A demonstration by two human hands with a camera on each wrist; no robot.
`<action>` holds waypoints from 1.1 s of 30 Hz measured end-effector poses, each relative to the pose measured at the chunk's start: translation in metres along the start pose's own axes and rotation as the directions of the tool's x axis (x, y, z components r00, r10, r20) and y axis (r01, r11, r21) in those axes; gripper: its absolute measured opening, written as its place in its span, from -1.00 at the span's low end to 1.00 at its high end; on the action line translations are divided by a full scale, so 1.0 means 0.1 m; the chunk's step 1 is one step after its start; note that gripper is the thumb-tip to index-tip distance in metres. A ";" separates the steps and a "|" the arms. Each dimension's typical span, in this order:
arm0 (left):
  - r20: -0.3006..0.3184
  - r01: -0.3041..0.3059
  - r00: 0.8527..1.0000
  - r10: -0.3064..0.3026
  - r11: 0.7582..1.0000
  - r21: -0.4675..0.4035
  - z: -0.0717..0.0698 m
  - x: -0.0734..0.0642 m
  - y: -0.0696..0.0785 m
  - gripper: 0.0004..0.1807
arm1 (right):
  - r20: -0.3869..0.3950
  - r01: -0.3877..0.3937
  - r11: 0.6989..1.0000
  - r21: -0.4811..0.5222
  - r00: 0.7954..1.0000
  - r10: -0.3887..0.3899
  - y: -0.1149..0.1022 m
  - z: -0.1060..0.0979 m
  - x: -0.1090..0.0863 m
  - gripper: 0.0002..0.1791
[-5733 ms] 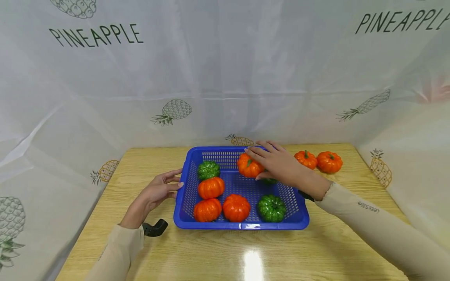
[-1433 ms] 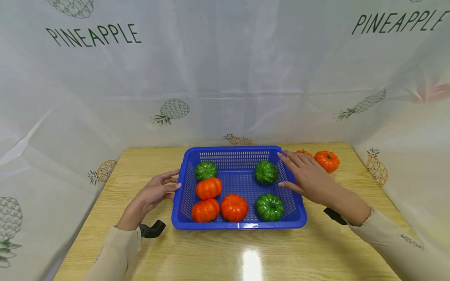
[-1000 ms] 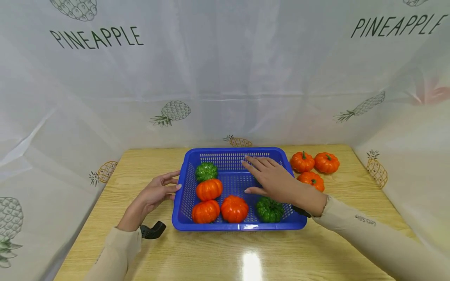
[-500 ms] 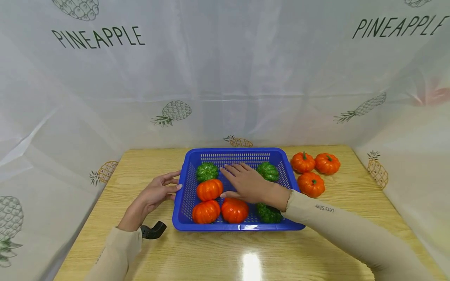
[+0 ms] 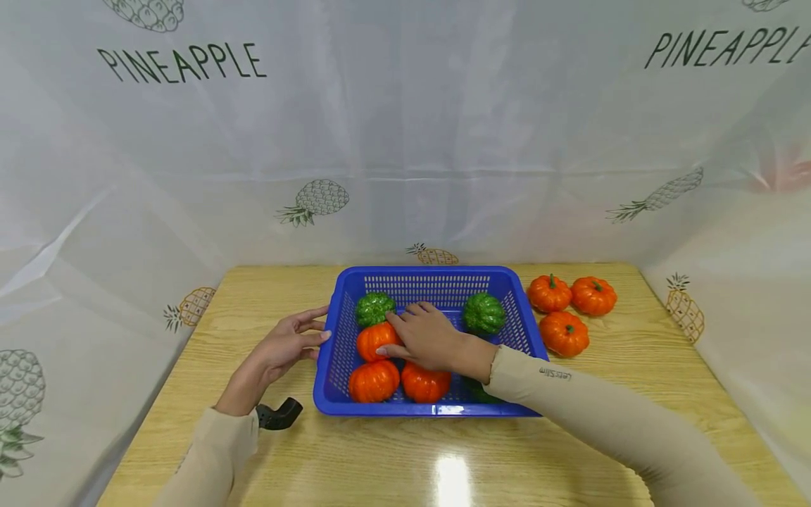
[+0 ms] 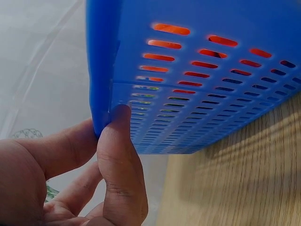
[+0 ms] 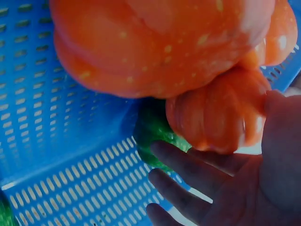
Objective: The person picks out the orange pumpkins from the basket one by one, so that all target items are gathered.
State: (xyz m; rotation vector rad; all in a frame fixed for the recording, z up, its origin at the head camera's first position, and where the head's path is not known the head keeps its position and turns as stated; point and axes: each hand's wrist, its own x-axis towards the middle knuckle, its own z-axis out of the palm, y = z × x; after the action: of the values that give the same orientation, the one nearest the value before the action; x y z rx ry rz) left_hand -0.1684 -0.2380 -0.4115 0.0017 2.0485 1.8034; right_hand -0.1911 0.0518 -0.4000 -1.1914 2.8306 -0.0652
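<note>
A blue perforated basket (image 5: 393, 408) holds small glossy orange and green pumpkins. My left hand (image 5: 283, 346) pinches the basket's left rim, one digit on each side of it in the left wrist view. Inside the basket, my right hand (image 5: 426, 341) reaches over an orange pumpkin (image 5: 374, 343) on the left side. Its thumb touches that pumpkin in the right wrist view, while the fairly straight fingers (image 7: 188, 169) extend along the far side. Behind lies a green pumpkin (image 5: 375, 308); two more orange pumpkins (image 5: 374, 382) sit along the front.
Three orange pumpkins (image 5: 564, 334) stand on the wooden table (image 5: 355, 458) right of the basket. Another green pumpkin (image 5: 484, 313) is at the basket's back right, and one at the front right is mostly hidden by my right arm. A white pineapple-print sheet (image 5: 405, 141) hangs behind.
An orange pumpkin has gone from the basket's back to the table at right. From there, my right hand has moved left across the basket to another orange pumpkin. My left hand stays.
</note>
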 end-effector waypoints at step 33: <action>0.006 -0.009 1.000 0.009 1.000 -0.021 0.00 0.01 0.00 -0.26 | -0.271 -0.089 0.983 0.159 0.954 0.130 0.45 -0.53 -0.77 -0.13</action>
State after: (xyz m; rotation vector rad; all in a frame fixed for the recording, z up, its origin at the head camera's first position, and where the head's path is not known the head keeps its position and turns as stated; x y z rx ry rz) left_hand -0.1689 -0.2383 -0.4120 0.0101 2.0280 1.8279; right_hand -0.1734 0.1391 -0.3465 -1.0677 3.0609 -0.4623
